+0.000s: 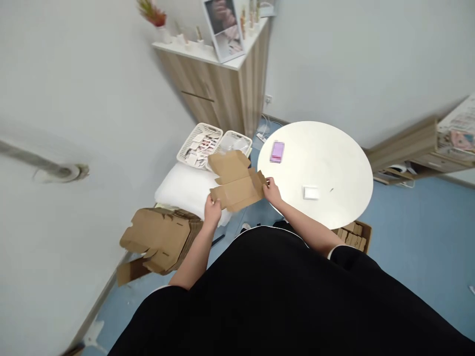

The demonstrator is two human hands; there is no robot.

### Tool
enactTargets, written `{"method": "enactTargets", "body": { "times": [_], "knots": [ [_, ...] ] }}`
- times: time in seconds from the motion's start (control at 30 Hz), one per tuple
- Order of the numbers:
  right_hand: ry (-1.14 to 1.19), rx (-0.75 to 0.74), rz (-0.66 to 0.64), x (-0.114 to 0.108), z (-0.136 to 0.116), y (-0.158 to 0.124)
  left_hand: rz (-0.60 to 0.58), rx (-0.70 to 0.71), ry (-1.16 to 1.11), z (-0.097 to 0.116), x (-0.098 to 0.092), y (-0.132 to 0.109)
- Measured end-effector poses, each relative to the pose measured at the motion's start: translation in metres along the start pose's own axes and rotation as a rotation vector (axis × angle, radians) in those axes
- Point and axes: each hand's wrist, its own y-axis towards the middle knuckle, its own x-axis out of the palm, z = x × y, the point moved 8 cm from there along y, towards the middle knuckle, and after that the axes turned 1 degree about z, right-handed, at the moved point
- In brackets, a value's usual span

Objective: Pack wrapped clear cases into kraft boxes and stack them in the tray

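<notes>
Between my two hands is an unfolded cardboard box (237, 190), a brown die-cut blank with its flaps spread. My left hand (213, 210) is closed on its near left corner. On the other side, my right hand (272, 192) pinches the right flap, close to the edge of a round white table (341, 163). A small white box (310, 193) and a purple item (277, 152), blurred by pixels, lie on that table. Behind the blank stand a white basket (200, 143) of small packets and a second basket (234, 141) with clear plastic pieces.
A stack of flat cardboard blanks (159, 237) sits at the lower left, beside white wrapping material (185, 188). Below the table's right edge is a carton (365, 235) of small brown boxes. A wooden cabinet (222, 94) fills the corner; a low shelf (408, 143) stands right.
</notes>
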Motion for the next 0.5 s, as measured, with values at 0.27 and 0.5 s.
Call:
{"method": "enactTargets", "body": {
  "times": [0.27, 0.5],
  "knots": [
    [0.492, 0.275, -0.008, -0.109, 0.214, -0.007, -0.328, 0.030, 0.310, 0.003, 0.252, -0.011],
    [0.040, 0.108, -0.079, -0.137, 0.290, 0.017, -0.330, -0.068, 0.490, -0.034, 0.290, -0.021]
  ]
}}
